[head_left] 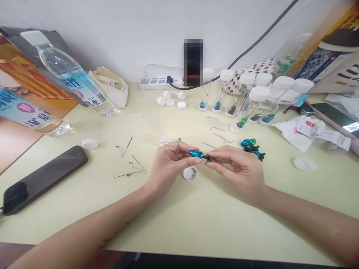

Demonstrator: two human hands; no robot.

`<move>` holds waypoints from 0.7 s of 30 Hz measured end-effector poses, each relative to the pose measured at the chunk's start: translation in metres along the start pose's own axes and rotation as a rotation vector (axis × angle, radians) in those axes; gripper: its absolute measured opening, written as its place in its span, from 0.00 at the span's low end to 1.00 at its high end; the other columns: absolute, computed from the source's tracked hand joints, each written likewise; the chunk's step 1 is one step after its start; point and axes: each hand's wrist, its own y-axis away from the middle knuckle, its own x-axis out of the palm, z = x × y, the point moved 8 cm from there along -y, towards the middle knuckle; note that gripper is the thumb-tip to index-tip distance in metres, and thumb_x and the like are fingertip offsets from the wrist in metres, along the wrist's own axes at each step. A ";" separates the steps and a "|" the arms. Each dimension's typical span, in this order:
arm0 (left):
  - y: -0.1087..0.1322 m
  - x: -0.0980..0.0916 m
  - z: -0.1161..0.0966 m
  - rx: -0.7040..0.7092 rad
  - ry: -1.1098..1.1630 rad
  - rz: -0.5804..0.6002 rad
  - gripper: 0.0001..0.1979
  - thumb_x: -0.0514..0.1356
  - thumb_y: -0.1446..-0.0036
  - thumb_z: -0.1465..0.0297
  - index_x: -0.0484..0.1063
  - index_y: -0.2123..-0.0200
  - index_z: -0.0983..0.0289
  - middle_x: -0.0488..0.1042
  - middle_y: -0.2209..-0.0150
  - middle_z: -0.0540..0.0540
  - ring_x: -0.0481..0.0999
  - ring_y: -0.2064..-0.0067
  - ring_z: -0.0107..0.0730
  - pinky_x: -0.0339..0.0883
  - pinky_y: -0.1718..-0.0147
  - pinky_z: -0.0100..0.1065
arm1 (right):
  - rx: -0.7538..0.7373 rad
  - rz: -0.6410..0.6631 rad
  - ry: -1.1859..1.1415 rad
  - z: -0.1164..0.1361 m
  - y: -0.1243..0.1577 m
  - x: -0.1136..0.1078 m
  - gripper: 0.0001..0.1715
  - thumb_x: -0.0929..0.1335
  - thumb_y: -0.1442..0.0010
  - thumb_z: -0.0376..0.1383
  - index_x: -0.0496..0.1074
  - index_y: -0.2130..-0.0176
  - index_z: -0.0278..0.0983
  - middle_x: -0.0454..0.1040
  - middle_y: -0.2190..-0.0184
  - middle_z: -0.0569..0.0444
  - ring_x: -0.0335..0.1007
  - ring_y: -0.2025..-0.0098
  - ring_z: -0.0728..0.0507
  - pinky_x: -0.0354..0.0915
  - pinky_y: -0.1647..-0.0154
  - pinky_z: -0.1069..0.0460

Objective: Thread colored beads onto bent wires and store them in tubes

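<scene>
My left hand (171, 164) pinches a small blue metal fitting (195, 153) between thumb and fingers. A thin metal rod runs from the fitting back over that hand. At the fitting's other end is a black stem with a black knob (209, 158), and my right hand (237, 168) grips it between thumb and fingertips. Below the hands stands a small white cap (190, 173) with tiny dark bits inside. Several thin bent metal rods (137, 164) lie left of my left hand. Beyond my right hand sits a cluster of blue, green and black fittings (252, 147).
Clear tubes with white caps (259, 93) stand at the back right, fittings inside. White caps (168, 99) lie near a power strip (159, 76). Hex keys (221, 136) lie mid-table. Water bottles (70, 74) and a phone (45, 179) are at left; crumpled paper (311, 132) is at right.
</scene>
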 end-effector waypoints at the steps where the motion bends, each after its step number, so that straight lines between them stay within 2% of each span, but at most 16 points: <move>1: 0.001 0.000 -0.003 0.033 -0.023 -0.003 0.09 0.70 0.55 0.73 0.76 0.68 0.64 0.79 0.67 0.53 0.79 0.63 0.34 0.74 0.60 0.35 | 0.007 0.006 -0.018 -0.001 0.000 0.000 0.13 0.71 0.43 0.32 0.77 0.56 0.43 0.78 0.63 0.51 0.74 0.61 0.42 0.73 0.63 0.46; 9: 0.006 0.001 -0.018 0.192 -0.165 -0.002 0.08 0.68 0.54 0.76 0.78 0.67 0.63 0.78 0.66 0.53 0.79 0.63 0.34 0.76 0.62 0.33 | 0.130 0.093 -0.230 -0.011 -0.002 0.008 0.15 0.69 0.40 0.31 0.75 0.53 0.44 0.77 0.62 0.53 0.76 0.64 0.46 0.75 0.61 0.49; 21: 0.008 0.004 -0.022 0.251 -0.181 0.025 0.08 0.68 0.53 0.77 0.79 0.67 0.63 0.78 0.66 0.53 0.78 0.63 0.32 0.75 0.63 0.32 | 0.287 0.176 -0.422 -0.017 -0.001 0.016 0.12 0.66 0.37 0.34 0.74 0.53 0.40 0.78 0.70 0.55 0.76 0.69 0.48 0.74 0.64 0.51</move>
